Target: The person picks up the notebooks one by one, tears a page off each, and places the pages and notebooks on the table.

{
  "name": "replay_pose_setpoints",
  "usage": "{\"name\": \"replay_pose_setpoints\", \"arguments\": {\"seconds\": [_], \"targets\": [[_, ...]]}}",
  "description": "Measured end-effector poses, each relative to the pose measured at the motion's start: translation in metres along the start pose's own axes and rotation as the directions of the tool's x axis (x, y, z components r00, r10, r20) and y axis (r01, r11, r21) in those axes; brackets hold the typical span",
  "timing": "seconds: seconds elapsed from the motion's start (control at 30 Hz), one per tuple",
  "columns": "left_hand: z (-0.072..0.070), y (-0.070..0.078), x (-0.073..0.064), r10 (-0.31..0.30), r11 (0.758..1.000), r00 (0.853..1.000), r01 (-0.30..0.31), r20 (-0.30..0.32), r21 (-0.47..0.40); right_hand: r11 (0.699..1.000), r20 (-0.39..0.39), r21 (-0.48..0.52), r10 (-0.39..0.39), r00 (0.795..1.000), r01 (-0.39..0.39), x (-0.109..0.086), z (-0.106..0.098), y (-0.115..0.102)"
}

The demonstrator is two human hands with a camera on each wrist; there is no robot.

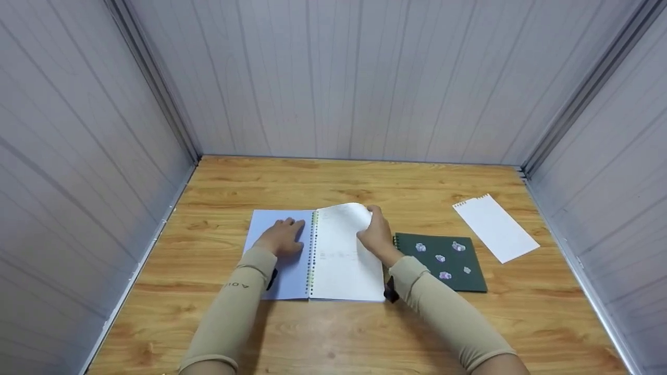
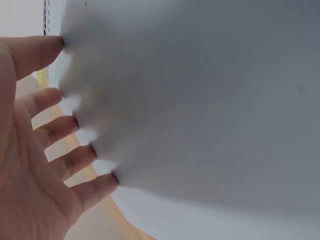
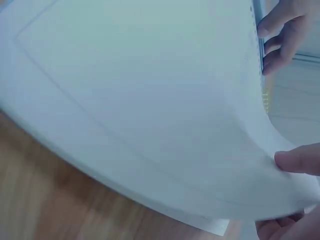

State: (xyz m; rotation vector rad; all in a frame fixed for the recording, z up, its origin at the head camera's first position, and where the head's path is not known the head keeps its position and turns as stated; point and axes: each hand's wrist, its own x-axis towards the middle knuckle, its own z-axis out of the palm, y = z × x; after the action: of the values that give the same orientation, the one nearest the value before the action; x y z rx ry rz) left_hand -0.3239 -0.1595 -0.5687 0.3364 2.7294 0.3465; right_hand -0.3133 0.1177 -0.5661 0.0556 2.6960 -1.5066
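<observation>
A spiral notebook lies spread on the table, its pale blue cover (image 1: 289, 289) on the left and a white page (image 1: 344, 271) on the right of the coil. With fingers spread, my left hand (image 1: 281, 237) rests on the blue cover; in the left wrist view all its fingertips (image 2: 106, 186) touch that surface. My right hand (image 1: 378, 234) pinches the white page at its upper right edge, and the page bows up there. The right wrist view shows the thumb (image 3: 297, 160) on one face of the curved page and the other fingers behind it.
A dark green spiral notebook (image 1: 427, 263) with crystal-like pictures lies right of the spread one, close to my right forearm. Farther right is a loose white sheet (image 1: 497, 229) with a torn, perforated edge. Grey panel walls (image 1: 333, 78) enclose the wooden table (image 1: 323, 338).
</observation>
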Motion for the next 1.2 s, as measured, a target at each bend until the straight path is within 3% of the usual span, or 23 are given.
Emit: {"name": "replay_pose_setpoints", "arguments": {"seconds": [0.2, 0.37, 0.7, 0.83, 0.93, 1.07, 1.2], "targets": [[0.004, 0.004, 0.005, -0.023, 0.998, 1.000, 0.024, -0.006, 0.053, 0.992, -0.001, 0.083, 0.098, 0.995, -0.097, 0.002, -0.007, 0.005], [0.004, 0.005, 0.007, -0.035, 0.999, 0.999, 0.035, -0.013, 0.041, 0.984, 0.037, 0.100, 0.142, 0.989, -0.145, -0.002, -0.013, 0.011], [0.004, 0.008, 0.009, -0.036, 0.998, 0.999, 0.036, -0.001, 0.043, 0.930, 0.121, 0.215, 0.276, 0.953, -0.297, 0.002, -0.025, 0.023], [0.005, 0.010, 0.010, -0.044, 0.998, 0.999, 0.044, 0.007, 0.039, 0.936, 0.127, 0.165, 0.292, 0.948, -0.310, 0.002, -0.024, 0.032], [0.007, 0.010, 0.010, -0.041, 0.998, 0.999, 0.041, 0.003, 0.039, 0.953, 0.133, 0.072, 0.283, 0.950, -0.294, 0.001, -0.021, 0.037], [0.009, 0.008, 0.011, -0.024, 0.998, 1.000, 0.025, -0.013, 0.063, 0.967, 0.133, -0.039, 0.255, 0.958, -0.252, -0.001, -0.018, 0.040], [0.010, 0.006, 0.013, -0.017, 0.996, 1.000, 0.019, -0.019, 0.085, 0.978, 0.141, -0.068, 0.204, 0.969, -0.196, -0.006, -0.015, 0.039]]}}
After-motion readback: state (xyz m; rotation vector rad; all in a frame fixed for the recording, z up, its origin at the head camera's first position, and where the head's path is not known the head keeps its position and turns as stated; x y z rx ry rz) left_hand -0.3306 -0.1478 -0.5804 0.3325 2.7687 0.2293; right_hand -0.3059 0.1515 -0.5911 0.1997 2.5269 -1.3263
